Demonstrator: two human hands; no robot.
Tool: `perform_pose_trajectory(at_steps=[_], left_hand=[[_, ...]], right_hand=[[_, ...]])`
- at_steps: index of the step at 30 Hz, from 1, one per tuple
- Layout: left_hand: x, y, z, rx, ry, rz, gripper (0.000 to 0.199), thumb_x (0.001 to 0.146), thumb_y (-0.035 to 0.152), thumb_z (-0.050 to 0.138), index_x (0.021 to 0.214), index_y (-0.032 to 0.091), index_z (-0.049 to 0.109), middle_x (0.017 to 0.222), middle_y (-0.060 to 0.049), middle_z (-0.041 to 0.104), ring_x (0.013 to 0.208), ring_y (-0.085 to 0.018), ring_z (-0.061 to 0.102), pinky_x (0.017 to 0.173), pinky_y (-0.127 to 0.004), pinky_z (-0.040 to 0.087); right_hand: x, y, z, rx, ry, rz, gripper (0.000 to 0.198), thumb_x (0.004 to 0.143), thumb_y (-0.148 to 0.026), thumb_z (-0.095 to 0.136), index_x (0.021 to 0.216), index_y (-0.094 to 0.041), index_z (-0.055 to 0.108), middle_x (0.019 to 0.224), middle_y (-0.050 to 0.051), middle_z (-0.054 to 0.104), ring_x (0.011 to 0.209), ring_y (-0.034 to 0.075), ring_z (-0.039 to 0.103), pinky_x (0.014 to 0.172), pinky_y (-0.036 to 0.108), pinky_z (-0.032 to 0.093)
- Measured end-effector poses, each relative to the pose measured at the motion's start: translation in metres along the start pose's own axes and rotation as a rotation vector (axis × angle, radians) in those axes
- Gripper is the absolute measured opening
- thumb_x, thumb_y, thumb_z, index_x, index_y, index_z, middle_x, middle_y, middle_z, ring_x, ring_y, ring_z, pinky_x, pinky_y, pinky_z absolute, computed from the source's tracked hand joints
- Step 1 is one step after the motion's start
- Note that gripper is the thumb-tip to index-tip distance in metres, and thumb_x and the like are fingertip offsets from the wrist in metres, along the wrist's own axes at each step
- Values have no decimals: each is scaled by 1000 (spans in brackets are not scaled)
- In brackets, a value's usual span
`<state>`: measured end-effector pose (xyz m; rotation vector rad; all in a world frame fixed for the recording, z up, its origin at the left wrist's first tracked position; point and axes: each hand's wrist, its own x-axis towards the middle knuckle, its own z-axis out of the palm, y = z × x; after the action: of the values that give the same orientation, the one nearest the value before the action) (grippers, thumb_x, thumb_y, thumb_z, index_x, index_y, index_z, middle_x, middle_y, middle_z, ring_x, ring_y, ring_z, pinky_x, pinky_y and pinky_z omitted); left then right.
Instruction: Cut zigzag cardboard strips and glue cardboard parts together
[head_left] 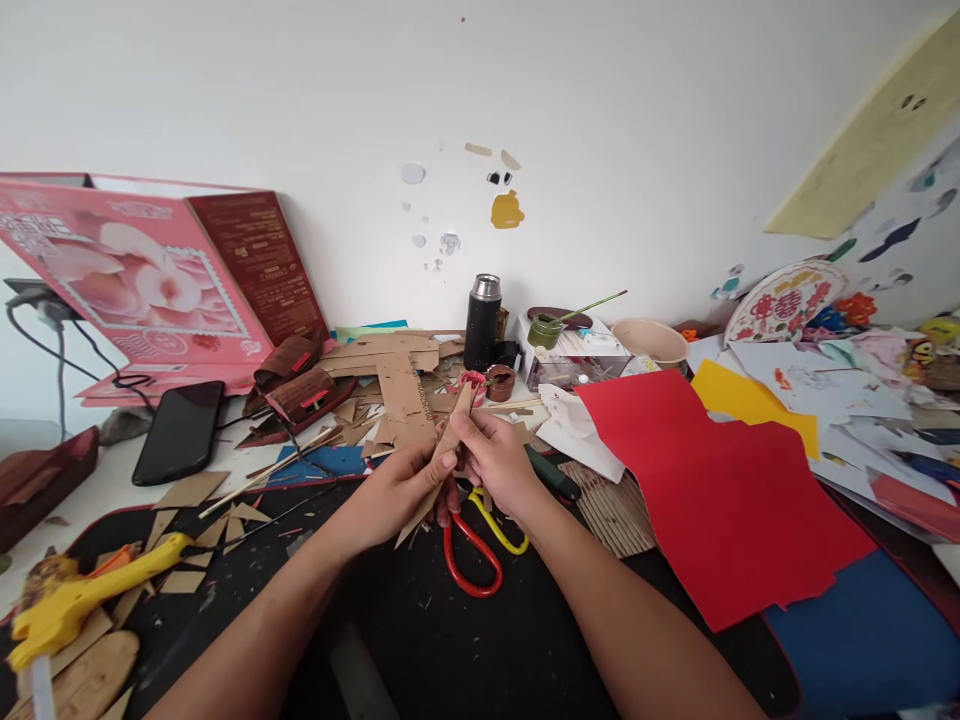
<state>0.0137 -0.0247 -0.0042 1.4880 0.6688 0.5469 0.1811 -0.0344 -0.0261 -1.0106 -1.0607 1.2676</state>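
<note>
A narrow, pointed strip of brown cardboard (425, 508) is pinched between my two hands, slanting from lower left to upper right. My left hand (403, 482) grips its lower part, thumb on top. Closed on the upper part is my right hand (491, 455), its thumb near the left thumb. Just below the hands are scissors with one red and one yellow handle (474, 590). Their blades are hidden, and I cannot tell whether any finger touches them. Behind the hands lie flat cardboard pieces (405, 400).
A yellow glue gun (97, 600) lies left among cardboard scraps, near a black phone (178, 432). Red sheet (705, 480) and corrugated card (611, 505) lie right. At the back stand a black flask (483, 325), a green paint jar (544, 331) and a pink box (150, 280).
</note>
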Motion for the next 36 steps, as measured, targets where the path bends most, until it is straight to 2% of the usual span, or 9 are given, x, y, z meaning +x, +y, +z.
perform_pose_trajectory(at_steps=[8, 12, 15, 22, 25, 28, 31, 34, 36], left_hand=[[-1, -2, -5, -2, -9, -31, 55, 94, 75, 66, 91, 20, 63, 74, -3, 73, 64, -19, 68, 63, -30, 54], [0, -3, -5, 28, 7, -23, 57, 93, 74, 68, 98, 18, 66, 73, -2, 71, 65, -19, 66, 64, -30, 53], [-2, -4, -6, 14, -17, -42, 56, 92, 74, 70, 98, 18, 66, 74, -3, 72, 65, -19, 66, 64, -30, 53], [-7, -2, -10, -150, -31, -89, 63, 93, 78, 65, 106, 17, 75, 85, -9, 78, 71, -24, 71, 67, -34, 55], [-5, -1, -9, -166, -32, -80, 56, 91, 71, 73, 106, 17, 76, 85, -8, 78, 73, -23, 70, 71, -33, 55], [-1, -4, -8, -109, 48, -15, 51, 86, 67, 81, 96, 17, 74, 86, -7, 78, 77, -23, 69, 78, -34, 55], [3, -10, -10, -48, 175, 13, 50, 90, 68, 76, 91, 18, 71, 84, -5, 77, 77, -24, 68, 83, -37, 56], [5, -15, -13, 82, 297, 68, 48, 91, 67, 74, 93, 19, 71, 85, -6, 77, 90, -29, 70, 89, -39, 55], [5, -14, -14, 153, 331, 98, 47, 90, 65, 76, 100, 19, 72, 91, -7, 78, 102, -33, 70, 94, -40, 55]], right_hand=[[-1, 2, -1, 68, -41, 38, 60, 80, -79, 79, 81, -21, 64, 45, -11, 41, 36, 7, 29, 35, 21, 24], [-1, 1, -1, 92, -47, 58, 63, 79, -83, 76, 86, -21, 66, 48, -10, 48, 36, 8, 35, 35, 20, 28], [-1, 0, -1, 96, -34, 63, 64, 78, -83, 77, 90, -20, 68, 47, -11, 46, 35, 8, 34, 35, 20, 27], [-1, 2, -1, 146, -75, 86, 62, 81, -81, 78, 85, -20, 63, 45, -12, 45, 33, 6, 32, 35, 19, 26], [-2, 3, 0, 149, -94, 92, 63, 80, -82, 78, 79, -22, 58, 44, -11, 46, 33, 7, 35, 35, 19, 28], [-3, 3, 1, 100, -75, 76, 66, 80, -85, 75, 74, -23, 54, 45, -9, 48, 34, 8, 36, 34, 20, 30], [-4, 3, 4, 35, -90, 64, 67, 81, -88, 71, 79, -23, 57, 49, -8, 52, 35, 8, 40, 35, 20, 32], [-5, 4, 7, -21, -96, 52, 64, 81, -84, 75, 94, -22, 63, 50, -10, 52, 35, 9, 40, 36, 21, 33], [-5, 5, 7, -58, -68, 26, 61, 83, -79, 76, 97, -21, 64, 47, -11, 50, 35, 10, 39, 37, 22, 33]])
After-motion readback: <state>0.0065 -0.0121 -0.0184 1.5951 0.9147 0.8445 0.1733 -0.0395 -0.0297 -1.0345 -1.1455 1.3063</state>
